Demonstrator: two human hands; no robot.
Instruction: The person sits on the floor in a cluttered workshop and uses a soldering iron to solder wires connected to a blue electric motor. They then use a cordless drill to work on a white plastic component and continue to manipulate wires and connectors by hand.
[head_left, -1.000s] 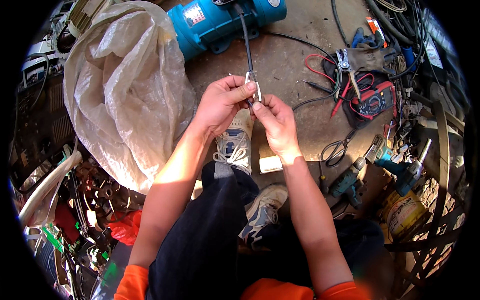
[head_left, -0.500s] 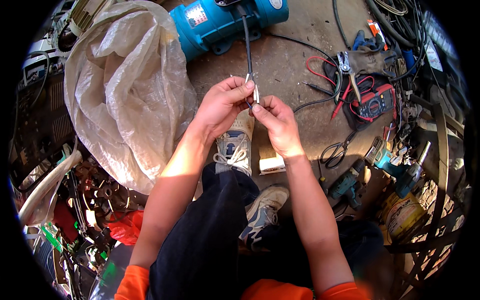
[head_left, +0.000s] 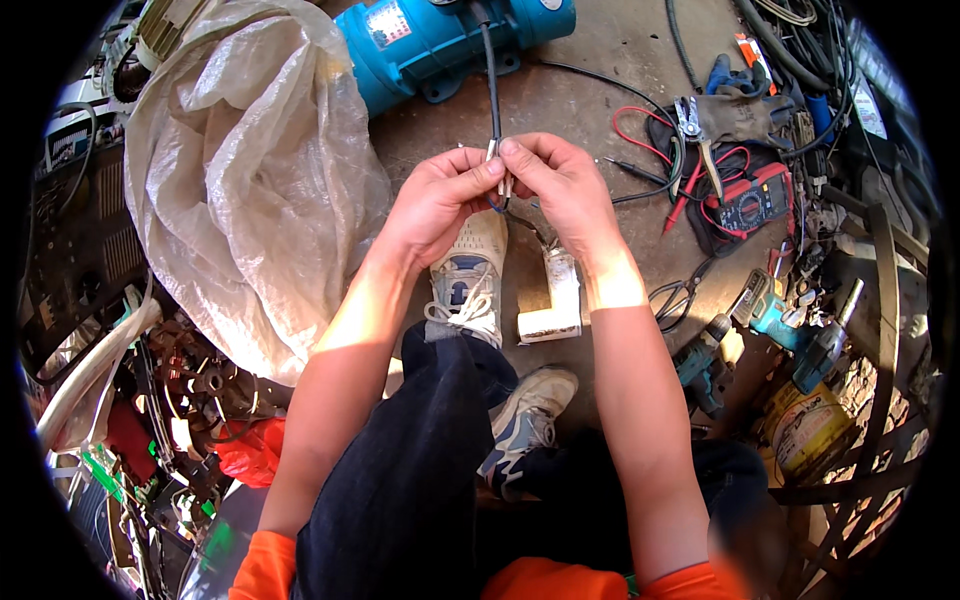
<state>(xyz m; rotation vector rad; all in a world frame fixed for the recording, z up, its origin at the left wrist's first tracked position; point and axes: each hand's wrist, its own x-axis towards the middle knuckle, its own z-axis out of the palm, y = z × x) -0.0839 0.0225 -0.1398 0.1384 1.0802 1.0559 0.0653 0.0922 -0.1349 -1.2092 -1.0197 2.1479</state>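
A black cable [head_left: 491, 85] runs down from a blue electric motor [head_left: 455, 45] at the top. Its end is split into thin wires, some pale, held between my two hands. My left hand [head_left: 440, 200] pinches the wires between thumb and forefinger. Just right of it, my right hand [head_left: 562, 185] has its thumb and fingers closed on the same wires near the cable's end. The fingertips partly hide the wires, and a bit of blue wire shows below them. Beneath the hands are a pale shoe [head_left: 468, 280] and a white L-shaped piece [head_left: 550, 322] on the floor.
A translucent plastic sheet [head_left: 255, 190] lies crumpled at left above scrap parts and a red bag [head_left: 255, 452]. Right are pliers [head_left: 703, 145], a grey glove [head_left: 740, 118], a red multimeter [head_left: 752, 205], scissors [head_left: 677, 298], power drills [head_left: 705, 360] and a yellow bucket [head_left: 808, 430].
My right hand has moved up along the wires, its thumb now level with my left thumb. More of the white L-shaped piece shows beside my right wrist. The left hand has barely shifted.
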